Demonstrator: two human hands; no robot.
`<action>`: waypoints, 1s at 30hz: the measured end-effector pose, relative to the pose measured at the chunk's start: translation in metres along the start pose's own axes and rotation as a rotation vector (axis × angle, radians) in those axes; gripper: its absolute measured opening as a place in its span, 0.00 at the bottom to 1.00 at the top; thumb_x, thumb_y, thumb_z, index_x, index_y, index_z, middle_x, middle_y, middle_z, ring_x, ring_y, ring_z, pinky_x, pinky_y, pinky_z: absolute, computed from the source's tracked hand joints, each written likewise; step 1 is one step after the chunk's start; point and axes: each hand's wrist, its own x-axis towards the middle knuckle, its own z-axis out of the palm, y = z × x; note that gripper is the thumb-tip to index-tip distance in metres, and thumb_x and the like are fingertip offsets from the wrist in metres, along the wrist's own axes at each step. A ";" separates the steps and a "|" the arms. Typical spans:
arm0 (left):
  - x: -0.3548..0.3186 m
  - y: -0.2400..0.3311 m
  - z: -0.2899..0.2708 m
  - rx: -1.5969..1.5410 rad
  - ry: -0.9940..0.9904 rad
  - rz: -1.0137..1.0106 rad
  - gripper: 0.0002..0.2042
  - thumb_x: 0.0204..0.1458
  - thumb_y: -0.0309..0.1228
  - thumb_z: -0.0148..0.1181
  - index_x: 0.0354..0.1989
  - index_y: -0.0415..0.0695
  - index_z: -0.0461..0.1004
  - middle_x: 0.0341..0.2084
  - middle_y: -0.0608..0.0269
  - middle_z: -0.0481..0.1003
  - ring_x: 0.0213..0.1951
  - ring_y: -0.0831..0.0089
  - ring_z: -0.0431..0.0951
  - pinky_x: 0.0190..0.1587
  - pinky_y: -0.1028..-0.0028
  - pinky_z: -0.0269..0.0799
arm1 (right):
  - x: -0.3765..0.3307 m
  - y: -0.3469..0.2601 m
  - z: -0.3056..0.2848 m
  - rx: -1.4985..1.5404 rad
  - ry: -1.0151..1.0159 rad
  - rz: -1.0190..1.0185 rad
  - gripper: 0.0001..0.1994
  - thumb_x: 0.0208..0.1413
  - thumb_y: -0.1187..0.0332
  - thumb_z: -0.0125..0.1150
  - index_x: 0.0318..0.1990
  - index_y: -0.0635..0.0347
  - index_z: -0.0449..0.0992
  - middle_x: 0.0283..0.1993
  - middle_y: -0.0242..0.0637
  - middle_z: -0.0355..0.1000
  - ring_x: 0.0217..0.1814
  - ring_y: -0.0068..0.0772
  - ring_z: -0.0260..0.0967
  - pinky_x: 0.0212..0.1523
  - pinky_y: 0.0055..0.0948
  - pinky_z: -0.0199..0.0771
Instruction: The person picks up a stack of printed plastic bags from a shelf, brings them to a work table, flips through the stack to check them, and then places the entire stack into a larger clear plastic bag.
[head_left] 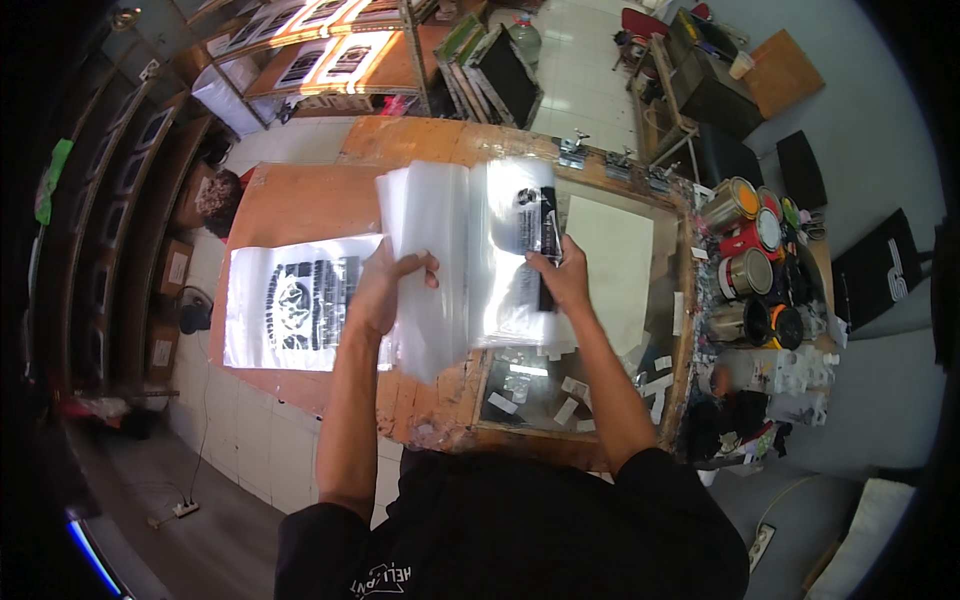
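I hold a stack of clear plastic bags [428,290] upright and fanned over the middle of the table. My left hand [382,285] is closed on the left side of this stack, its thumb and fingers against the film. On the right, the thumb of my right hand [563,277] presses the edge of a black-printed plastic bag [505,290], which faces up next to the stack. Another printed plastic bag [300,308], with a round dark emblem, lies flat on the table left of my left hand. The fingers behind the film are partly hidden.
A wooden-framed glass panel [535,400] with a pale sheet [610,265] and small labels lies on the table [300,190]. Ink cans [745,272] crowd the right side. Framed screens [500,75] lean beyond the far edge. A person's head [217,200] shows at left.
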 end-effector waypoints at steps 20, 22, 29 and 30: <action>-0.014 0.102 0.118 0.175 -0.233 -0.209 0.14 0.54 0.20 0.50 0.50 0.33 0.66 0.35 0.58 0.73 0.35 0.68 0.77 0.43 0.68 0.74 | 0.020 0.039 0.018 0.946 -0.407 0.718 0.61 0.43 0.14 0.24 0.65 0.65 0.64 0.57 0.50 0.70 0.57 0.47 0.68 0.59 0.42 0.68; -0.022 0.127 0.113 0.250 -0.258 -0.114 0.13 0.56 0.21 0.51 0.50 0.32 0.67 0.35 0.57 0.73 0.35 0.69 0.76 0.43 0.69 0.74 | 0.024 0.052 -0.003 1.137 -0.500 0.683 0.55 0.48 0.19 0.35 0.63 0.66 0.65 0.57 0.47 0.71 0.58 0.44 0.69 0.58 0.41 0.69; -0.011 0.143 0.059 0.436 -0.112 -0.083 0.09 0.54 0.22 0.56 0.42 0.32 0.71 0.30 0.56 0.75 0.29 0.69 0.75 0.37 0.69 0.75 | 0.052 0.050 -0.024 0.409 -0.225 0.371 0.20 0.52 0.74 0.67 0.53 0.66 0.74 0.46 0.42 0.77 0.44 0.32 0.75 0.47 0.32 0.75; -0.003 0.134 0.044 0.459 -0.070 -0.087 0.09 0.54 0.22 0.55 0.41 0.32 0.71 0.30 0.56 0.75 0.29 0.69 0.75 0.36 0.69 0.75 | 0.057 0.047 -0.023 0.204 -0.145 0.315 0.19 0.50 0.77 0.67 0.52 0.67 0.75 0.44 0.42 0.78 0.42 0.31 0.75 0.46 0.31 0.75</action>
